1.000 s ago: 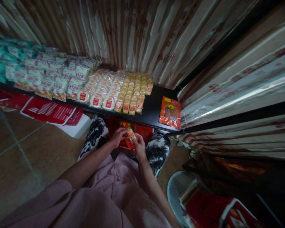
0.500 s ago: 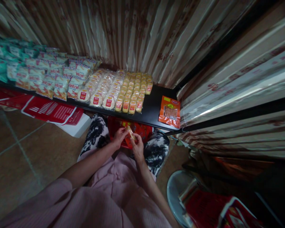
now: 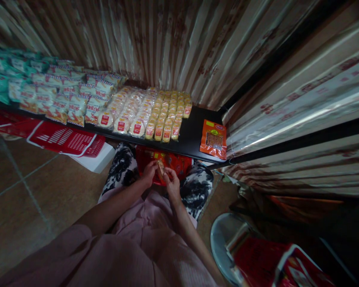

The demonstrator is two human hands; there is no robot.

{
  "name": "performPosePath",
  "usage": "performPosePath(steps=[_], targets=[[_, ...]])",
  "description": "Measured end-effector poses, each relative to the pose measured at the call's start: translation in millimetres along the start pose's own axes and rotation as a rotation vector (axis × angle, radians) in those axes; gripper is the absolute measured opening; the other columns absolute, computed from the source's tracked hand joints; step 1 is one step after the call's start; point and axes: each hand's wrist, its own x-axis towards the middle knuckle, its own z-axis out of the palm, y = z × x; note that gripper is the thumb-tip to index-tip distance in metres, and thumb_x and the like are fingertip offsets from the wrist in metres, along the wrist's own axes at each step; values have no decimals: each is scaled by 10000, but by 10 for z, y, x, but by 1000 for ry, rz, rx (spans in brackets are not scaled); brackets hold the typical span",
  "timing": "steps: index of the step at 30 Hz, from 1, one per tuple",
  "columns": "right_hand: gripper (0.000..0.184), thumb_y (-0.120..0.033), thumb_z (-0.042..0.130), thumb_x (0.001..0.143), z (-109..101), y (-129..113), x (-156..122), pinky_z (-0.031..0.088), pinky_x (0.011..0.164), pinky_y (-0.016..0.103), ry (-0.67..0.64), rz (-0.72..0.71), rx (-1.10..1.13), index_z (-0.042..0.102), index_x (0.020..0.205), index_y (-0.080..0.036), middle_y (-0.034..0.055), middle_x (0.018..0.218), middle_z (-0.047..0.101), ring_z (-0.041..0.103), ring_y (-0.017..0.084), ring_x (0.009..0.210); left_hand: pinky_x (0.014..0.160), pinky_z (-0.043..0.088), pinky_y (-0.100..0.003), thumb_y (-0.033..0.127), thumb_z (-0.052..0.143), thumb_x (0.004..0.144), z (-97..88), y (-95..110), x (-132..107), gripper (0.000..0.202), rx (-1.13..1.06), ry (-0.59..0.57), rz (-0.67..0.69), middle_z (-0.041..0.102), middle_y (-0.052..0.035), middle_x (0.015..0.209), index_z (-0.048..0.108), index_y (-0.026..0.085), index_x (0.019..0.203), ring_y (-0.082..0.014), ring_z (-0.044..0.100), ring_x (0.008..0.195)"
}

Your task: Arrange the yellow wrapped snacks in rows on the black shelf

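Black shelf (image 3: pixel 192 129): one. Yellow packets (image 3: pixel 166 115): a block in rows upon it. Orange pouch (image 3: pixel 213 139): one, flat near the shelf's right end. Left hand (image 3: pixel 149 174), right hand (image 3: pixel 172 183): fingers curled nearly closed, both pinching one item. Small packet (image 3: pixel 160 170): one, between the knees. Step, apparently: two-handed handling; next move calls for a gentle fingertip pinch.

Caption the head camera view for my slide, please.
Left hand and right hand hold a small wrapped snack in front of a black shelf of packaged snacks.
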Motion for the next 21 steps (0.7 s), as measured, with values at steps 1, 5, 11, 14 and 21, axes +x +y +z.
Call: performPosePath(steps=[1, 5, 11, 14, 21], targets=[[299, -372, 622, 737, 3, 8, 0, 448, 909, 351, 5, 27, 15, 642, 978, -197, 56, 995, 660, 597, 196, 954, 599, 448, -200, 118, 557, 663, -3, -10, 2, 206, -9, -4, -5, 663, -3, 749, 641, 170, 843, -104, 577, 621], [331, -363, 627, 718, 23, 13, -7, 482, 863, 339, 4, 94, 94, 626, 1003, -193, 58, 1021, 673, 623, 186, 905, 603, 452, -206, 76, 520, 607, -6, -52, 13, 252, -67, 2, -30, 656, 1, 719, 644, 162, 809, -108, 586, 614], [316, -348, 642, 692, 54, -35, -32, 513, 779, 311, -10, 96, 143, 640, 967, -192, 44, 943, 698, 639, 177, 836, 591, 456, -218, 71, 523, 571, 1, -71, 17, 229, -99, 38, -52, 626, 9, 644, 625, 153, 759, -110, 565, 573], [309, -347, 640, 695, 64, -79, -53, 517, 755, 302, -17, 89, 134, 646, 965, -196, 40, 933, 698, 636, 172, 814, 577, 446, -217, 62, 509, 558, -3, -66, 8, 218, -111, 51, -50, 620, 8, 632, 619, 146, 727, -112, 565, 571], [290, -329, 628, 713, 49, -98, -83, 504, 759, 292, -11, 49, 64, 651, 972, -201, 32, 912, 683, 621, 161, 783, 559, 431, -201, 70, 507, 556, -9, -90, -7, 185, -124, 56, -57, 600, 17, 604, 606, 152, 689, -100, 556, 556]])
